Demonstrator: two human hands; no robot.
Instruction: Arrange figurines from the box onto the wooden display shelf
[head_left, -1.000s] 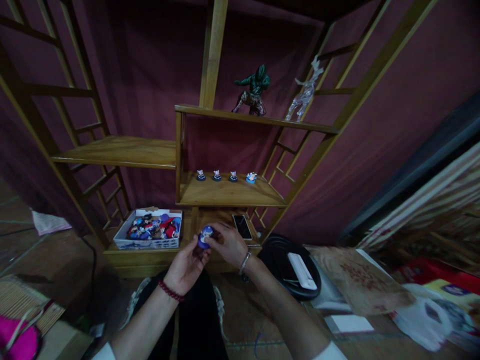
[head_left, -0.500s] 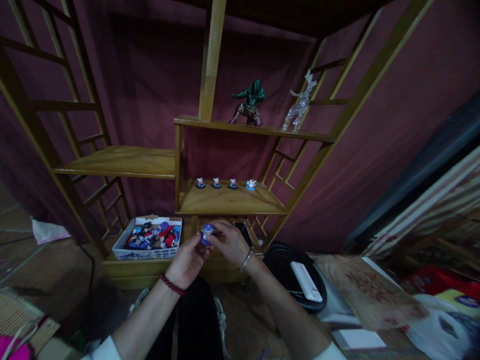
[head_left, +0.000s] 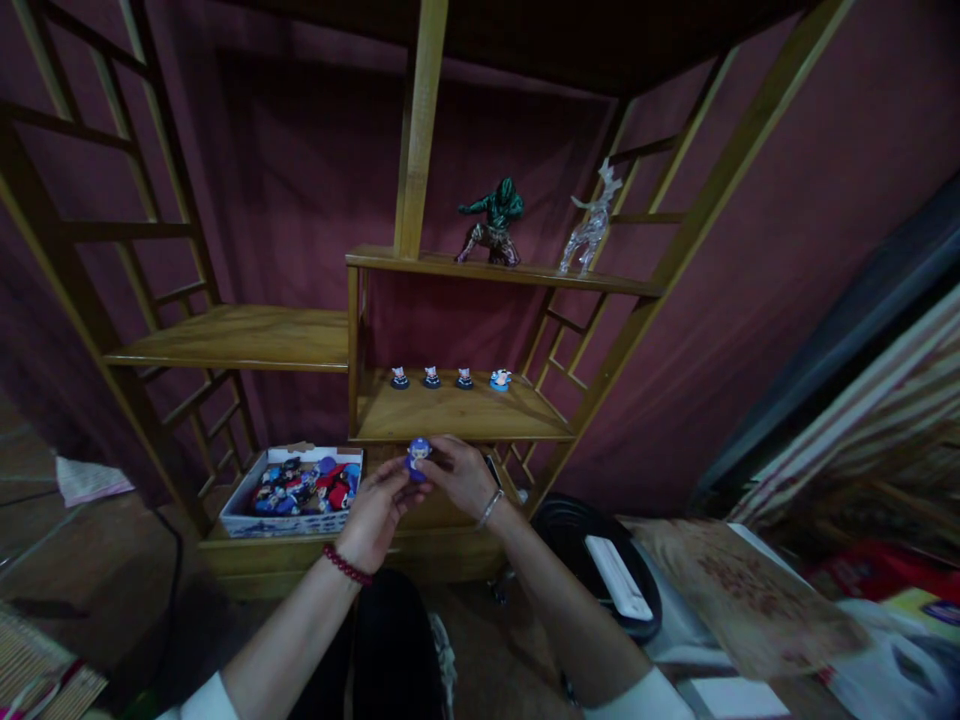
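A small purple figurine (head_left: 418, 455) with a round head is held upright between both my hands, in front of the wooden shelf. My left hand (head_left: 382, 505) has its fingers closed on the figurine's lower left side. From the right, my right hand (head_left: 463, 478) pinches it between thumb and fingers. To the left lies an open box (head_left: 285, 524) of jumbled blue, red and black figurines (head_left: 306, 487). Behind my hands, several small figurines (head_left: 431, 378) stand in a row on the middle shelf (head_left: 457, 415); the rightmost has a light blue base.
On the upper shelf (head_left: 540, 273) stand a green warrior figure (head_left: 495, 222) and a clear deer ornament (head_left: 591, 225). A bare left shelf (head_left: 240, 335) sits beside them. At right, a black round stool (head_left: 559, 530) carries a white object (head_left: 619, 578). A phone edge shows behind my right hand.
My hands have raised the purple figurine slightly and turned it more upright, its front more visible. The view has tilted up a little, so the shelves appear lower.
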